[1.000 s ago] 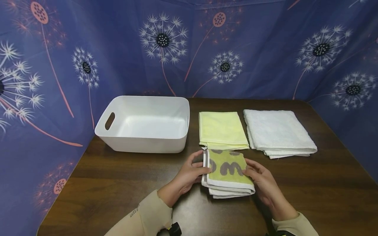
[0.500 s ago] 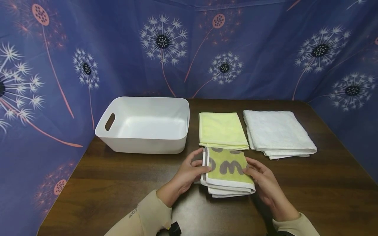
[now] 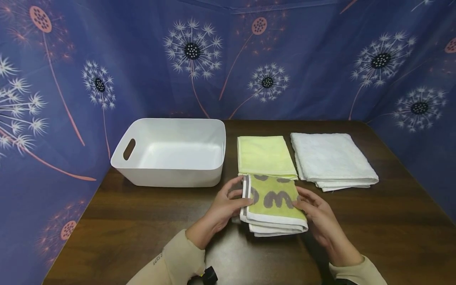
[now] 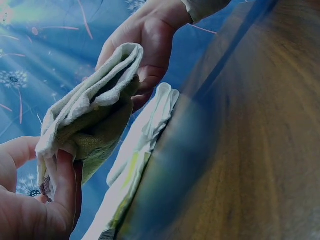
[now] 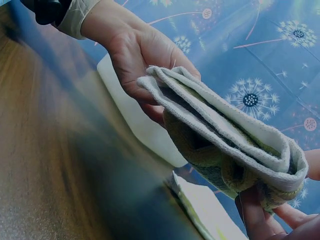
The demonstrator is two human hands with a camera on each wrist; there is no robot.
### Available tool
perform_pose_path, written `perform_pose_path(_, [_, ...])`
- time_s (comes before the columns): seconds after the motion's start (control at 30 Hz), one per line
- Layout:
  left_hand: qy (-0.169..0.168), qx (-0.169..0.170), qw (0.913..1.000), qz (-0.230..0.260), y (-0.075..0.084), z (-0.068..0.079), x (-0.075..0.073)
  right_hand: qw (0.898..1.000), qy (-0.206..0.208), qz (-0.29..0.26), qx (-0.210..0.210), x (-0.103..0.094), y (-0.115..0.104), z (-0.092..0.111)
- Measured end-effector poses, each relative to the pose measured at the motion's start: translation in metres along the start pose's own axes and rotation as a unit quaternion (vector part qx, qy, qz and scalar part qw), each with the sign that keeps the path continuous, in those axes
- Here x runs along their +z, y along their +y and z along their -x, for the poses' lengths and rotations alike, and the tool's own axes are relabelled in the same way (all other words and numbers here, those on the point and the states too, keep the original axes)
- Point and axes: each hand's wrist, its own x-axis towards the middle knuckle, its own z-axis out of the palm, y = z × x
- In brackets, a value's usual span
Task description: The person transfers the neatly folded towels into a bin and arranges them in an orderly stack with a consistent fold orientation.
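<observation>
A folded green towel (image 3: 274,198) with grey markings and white edges is held up above the table between both hands. My left hand (image 3: 221,208) grips its left side, thumb on top and fingers beneath. On the right side, my right hand (image 3: 322,221) pinches it the same way. Both wrist views show the towel's stacked layers (image 5: 225,130) edge-on, off the wood, with fingers (image 4: 65,180) tucked under it. Just behind it lies a folded pale yellow towel (image 3: 265,156), its front edge partly covered in the head view.
A white plastic bin (image 3: 171,178) with handle holes stands at the back left, with nothing in it. At the back right is a folded white towel (image 3: 331,156). Under everything is a dark wooden table (image 3: 142,221), with a blue dandelion-print curtain (image 3: 142,59) behind it.
Both hands keep their hold while the green towel rises slightly and moves a little away from me, covering more of the yellow towel's front edge. The head view shifts slightly.
</observation>
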Motion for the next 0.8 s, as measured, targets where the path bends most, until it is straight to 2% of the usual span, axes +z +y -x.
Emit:
perform_pose_path(0.4, [-0.006,0.009,0.9999,0.003,0.008,0.001,-0.002,1.000,-0.002,-0.027,-0.007,0.004,-0.006,0.001])
perform_pose_path(0.8, [-0.030,0.028,0.9992,0.003,0.019,0.005,-0.006,0.999,-0.005,-0.034,-0.021,0.009,-0.015,0.003])
